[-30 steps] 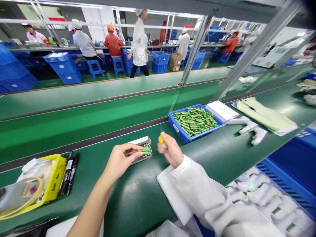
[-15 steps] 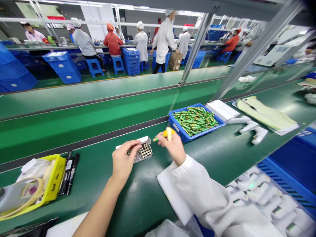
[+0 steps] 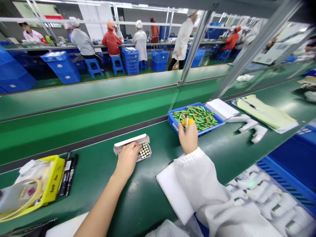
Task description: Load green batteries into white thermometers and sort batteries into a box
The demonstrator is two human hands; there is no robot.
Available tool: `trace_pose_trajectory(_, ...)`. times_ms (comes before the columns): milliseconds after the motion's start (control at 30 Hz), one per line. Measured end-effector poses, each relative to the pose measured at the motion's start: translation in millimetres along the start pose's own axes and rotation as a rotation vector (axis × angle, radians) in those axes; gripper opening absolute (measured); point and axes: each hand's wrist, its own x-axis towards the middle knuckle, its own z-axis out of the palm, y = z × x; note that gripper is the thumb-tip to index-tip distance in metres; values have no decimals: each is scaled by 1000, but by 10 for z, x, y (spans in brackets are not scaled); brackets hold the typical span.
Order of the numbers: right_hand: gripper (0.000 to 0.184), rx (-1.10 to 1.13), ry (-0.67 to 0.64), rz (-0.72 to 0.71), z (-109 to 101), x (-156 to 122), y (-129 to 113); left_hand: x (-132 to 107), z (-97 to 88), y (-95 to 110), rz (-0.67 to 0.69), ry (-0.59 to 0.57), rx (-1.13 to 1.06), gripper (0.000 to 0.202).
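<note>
My left hand [image 3: 128, 157] is over a small white carton [image 3: 149, 152] with its lid flap raised. Its fingers are bent together inside, hiding part of the contents. Beside them, batteries [image 3: 144, 149] stand upright in rows, ends up. My right hand [image 3: 189, 140] reaches over the near edge of a blue tray [image 3: 173, 124] heaped with loose green batteries [image 3: 203, 117]. Yellowish finger cots [image 3: 189, 121] cover some of its fingers. Thumb and forefinger are apart, and no battery shows between them.
A yellow bin [image 3: 55, 179] and black markers [image 3: 69, 174] lie at left. White paper [image 3: 172, 191] is under my right sleeve. White plastic housings [image 3: 254, 128] and a yellow sheet [image 3: 266, 112] lie at right. Below stands a crate of white devices [image 3: 269, 204]. People work at a far bench.
My right hand has moved from beside the carton, where it held a green battery, right to the blue tray. My left fingers have moved deeper over the carton. A walking person in white has moved right.
</note>
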Motion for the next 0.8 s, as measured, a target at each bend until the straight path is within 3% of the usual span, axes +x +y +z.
trace_pose_trajectory(267, 20, 343, -143, -169, 23, -304, -610, 42, -24, 77, -44, -112, -6, 19)
trace_pose_trajectory(400, 15, 452, -306, -195, 5, -436, -795, 20, -4, 0, -71, -56, -184, 21)
trace_pose_trajectory(600, 37, 617, -632, 34, 11, -553, -855, 38, -88, -34, -286, 156, -598, 23)
trace_pose_trajectory(800, 37, 808, -879, 207, 84, -638, -895, 72, -192, 76, -491, 243, -1222, 43)
